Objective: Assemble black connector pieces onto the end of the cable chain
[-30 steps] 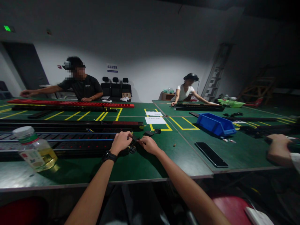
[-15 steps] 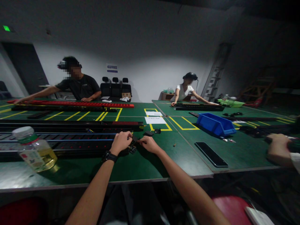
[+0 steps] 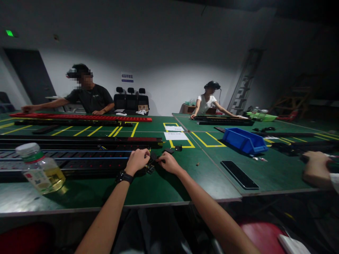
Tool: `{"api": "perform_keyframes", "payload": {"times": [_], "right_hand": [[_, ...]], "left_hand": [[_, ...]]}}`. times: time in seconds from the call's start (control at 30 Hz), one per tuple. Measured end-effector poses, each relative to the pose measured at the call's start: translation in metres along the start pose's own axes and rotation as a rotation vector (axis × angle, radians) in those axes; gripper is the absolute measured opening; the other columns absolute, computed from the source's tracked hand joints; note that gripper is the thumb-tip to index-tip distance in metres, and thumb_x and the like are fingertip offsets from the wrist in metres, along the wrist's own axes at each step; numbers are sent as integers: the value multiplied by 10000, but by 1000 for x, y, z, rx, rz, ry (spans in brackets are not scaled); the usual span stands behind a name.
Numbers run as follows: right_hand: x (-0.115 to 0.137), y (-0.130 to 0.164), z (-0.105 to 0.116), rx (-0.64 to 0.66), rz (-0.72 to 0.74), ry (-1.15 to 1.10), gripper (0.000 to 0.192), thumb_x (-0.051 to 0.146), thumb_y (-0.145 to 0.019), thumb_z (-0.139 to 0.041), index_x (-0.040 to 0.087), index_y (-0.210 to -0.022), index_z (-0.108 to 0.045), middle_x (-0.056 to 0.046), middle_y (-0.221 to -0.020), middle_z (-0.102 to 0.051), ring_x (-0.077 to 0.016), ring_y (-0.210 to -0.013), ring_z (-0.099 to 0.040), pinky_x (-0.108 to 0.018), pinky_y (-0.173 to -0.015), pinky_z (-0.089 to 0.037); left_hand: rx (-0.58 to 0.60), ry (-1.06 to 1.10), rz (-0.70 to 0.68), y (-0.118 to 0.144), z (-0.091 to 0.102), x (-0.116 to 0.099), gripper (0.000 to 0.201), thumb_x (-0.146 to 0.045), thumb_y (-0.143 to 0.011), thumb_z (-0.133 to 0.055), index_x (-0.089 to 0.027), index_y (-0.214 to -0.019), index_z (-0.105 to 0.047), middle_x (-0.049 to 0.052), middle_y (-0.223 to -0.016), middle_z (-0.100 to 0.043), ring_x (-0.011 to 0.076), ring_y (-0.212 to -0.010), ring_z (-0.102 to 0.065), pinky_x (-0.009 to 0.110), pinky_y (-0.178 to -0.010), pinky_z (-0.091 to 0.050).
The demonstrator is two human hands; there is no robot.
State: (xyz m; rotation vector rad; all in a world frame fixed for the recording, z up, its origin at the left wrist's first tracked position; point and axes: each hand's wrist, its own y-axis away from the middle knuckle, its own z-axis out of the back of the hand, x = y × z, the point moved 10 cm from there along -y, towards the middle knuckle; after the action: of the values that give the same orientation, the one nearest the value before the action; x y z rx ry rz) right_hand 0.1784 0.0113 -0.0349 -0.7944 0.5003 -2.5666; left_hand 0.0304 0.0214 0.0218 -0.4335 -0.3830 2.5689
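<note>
My left hand (image 3: 138,160) rests at the right end of a long black rail-like unit (image 3: 92,163) with blue lines and red dots, its fingers bent and closed around something at that end. Facing it, my right hand (image 3: 168,163) has thumb and forefinger pinched together by a small black part (image 3: 150,168) at the unit's end. What the pinch holds is too small and dark to make out. A black watch (image 3: 124,177) is on my left wrist. Just behind my hands lie small black pieces (image 3: 178,148).
A bottle of yellow liquid (image 3: 43,173) stands at the left. To the right lie a phone (image 3: 239,175) and a blue bin (image 3: 245,141). A co-worker's hand (image 3: 316,168) is at the right edge; two people (image 3: 91,97) (image 3: 208,104) work across the green table (image 3: 212,183).
My hands stay at the unit's end, almost unmoved. The far-left person's outstretched hand has lifted slightly from the red frame. The view has shifted a little.
</note>
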Motion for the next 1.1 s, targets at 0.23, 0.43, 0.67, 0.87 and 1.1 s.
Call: {"api": "perform_keyframes", "payload": {"times": [0.23,0.43,0.67,0.87,1.1], "right_hand": [[8,0,1,44,35,-50,323,43,-819,-615,225,-974,-832,-57,-1121,-774,-214,-1052,-690,-328,-979,-490],[5,2,2,44,-61,-5,402,86,-859,-608,225,-1196,-778,-53,-1179,-780,-233,-1081,-670,-330,-998,-481],[-4,3,3,47,-107,51,384,95,-888,-617,241,-1205,-775,-54,-1150,-783,-245,-1084,-646,-319,-959,-485],[-3,3,0,55,-98,46,402,70,-880,-616,234,-1210,-777,-63,-1163,-777,-247,-1083,-640,-317,-952,-488],[4,2,-7,82,-12,32,461,-3,-856,-525,234,-1127,-813,-55,-1082,-792,-239,-1028,-622,-321,-934,-491]], "left_hand": [[4,-1,-5,1,1,-1,258,-248,-906,-499,-262,-991,-742,40,-1019,-795,248,-1027,-704,355,-941,-482],[9,-9,-7,1,1,-3,259,-245,-909,-503,-260,-994,-748,44,-1013,-795,244,-1020,-707,351,-947,-485],[8,-3,0,1,0,-2,254,-250,-903,-508,-270,-980,-750,36,-1023,-794,248,-1025,-708,360,-944,-488],[-2,0,-11,1,1,-3,240,-241,-905,-512,-263,-968,-743,40,-1009,-793,249,-1016,-708,355,-934,-482],[7,-2,1,1,3,-4,236,-242,-908,-514,-259,-968,-742,46,-1006,-794,249,-1011,-707,357,-930,-482]]}}
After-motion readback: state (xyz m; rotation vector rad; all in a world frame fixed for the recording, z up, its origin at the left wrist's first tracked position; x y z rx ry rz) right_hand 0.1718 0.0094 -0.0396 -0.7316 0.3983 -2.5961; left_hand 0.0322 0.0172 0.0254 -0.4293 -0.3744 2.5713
